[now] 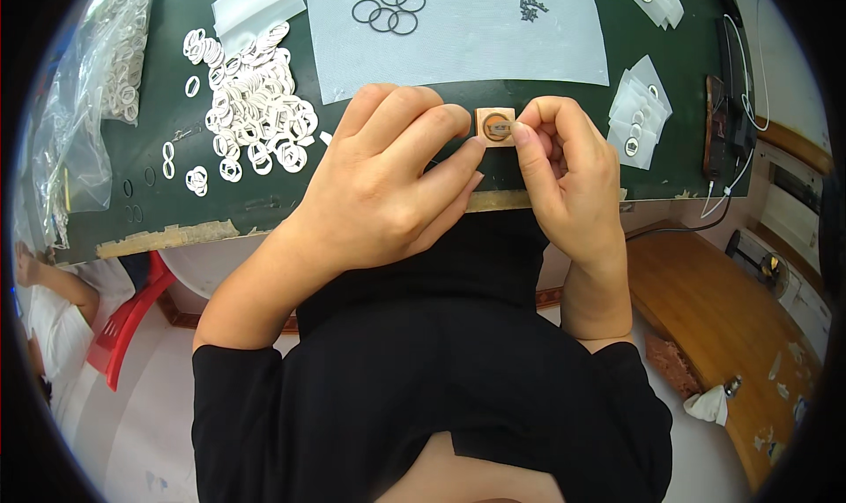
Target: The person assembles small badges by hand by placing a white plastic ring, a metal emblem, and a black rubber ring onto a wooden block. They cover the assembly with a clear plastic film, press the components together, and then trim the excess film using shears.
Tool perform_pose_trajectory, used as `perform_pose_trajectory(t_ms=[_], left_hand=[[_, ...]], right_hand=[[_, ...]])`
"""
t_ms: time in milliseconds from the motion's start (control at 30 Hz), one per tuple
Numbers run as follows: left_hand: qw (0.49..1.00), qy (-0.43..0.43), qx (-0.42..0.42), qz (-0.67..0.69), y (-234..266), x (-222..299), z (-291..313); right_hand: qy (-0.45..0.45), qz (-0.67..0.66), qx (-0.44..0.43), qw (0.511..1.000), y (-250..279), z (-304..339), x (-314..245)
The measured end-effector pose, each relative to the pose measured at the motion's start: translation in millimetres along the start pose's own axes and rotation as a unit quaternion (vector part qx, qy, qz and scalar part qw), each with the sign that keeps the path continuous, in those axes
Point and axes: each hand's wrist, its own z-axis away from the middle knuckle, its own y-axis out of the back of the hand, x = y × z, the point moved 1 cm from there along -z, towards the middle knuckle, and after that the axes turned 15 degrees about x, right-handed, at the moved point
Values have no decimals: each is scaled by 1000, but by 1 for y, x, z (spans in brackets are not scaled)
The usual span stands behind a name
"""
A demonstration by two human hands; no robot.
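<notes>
A small square wooden block (pixel 484 139) lies near the table's front edge, with a round recess, orange inside, in its top. Across the recess lies a small greyish piece (pixel 499 128), too small to name. My left hand (pixel 388 172) is closed with bent fingers, one fingertip pressed against the block's left edge. At the block's right side my right hand (pixel 573 168) is closed in a pinch, thumb and forefinger meeting at the end of the greyish piece. What sits between those fingertips is mostly hidden.
Many white oval rings (pixel 256 93) are heaped left on the green table (pixel 352 62). Black rings (pixel 388 14) and small dark parts (pixel 529 7) lie on a pale sheet (pixel 458 44). Small packets (pixel 636 115) and a phone (pixel 716 128) lie right; plastic bags (pixel 53 133) left. Another person (pixel 62 300) sits left.
</notes>
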Motion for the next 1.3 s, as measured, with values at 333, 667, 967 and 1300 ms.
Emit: perform_pose_trajectory(t_ms=[333,667,967,1300], left_hand=[[1000,-1,3,4,-3,0,1],[1000,1,2,14,-3,0,1],[1000,3,8,7,-4,-1,1],[1000,-4,21,-5,-3,-1,1]], right_hand=[[8,13,1,1000,0,-1,0],[-1,9,1,1000,-1,-2,0],[-62,-41,-8,997,3,-1,-3],[-135,-46,-36,989,-1,-2,-7]])
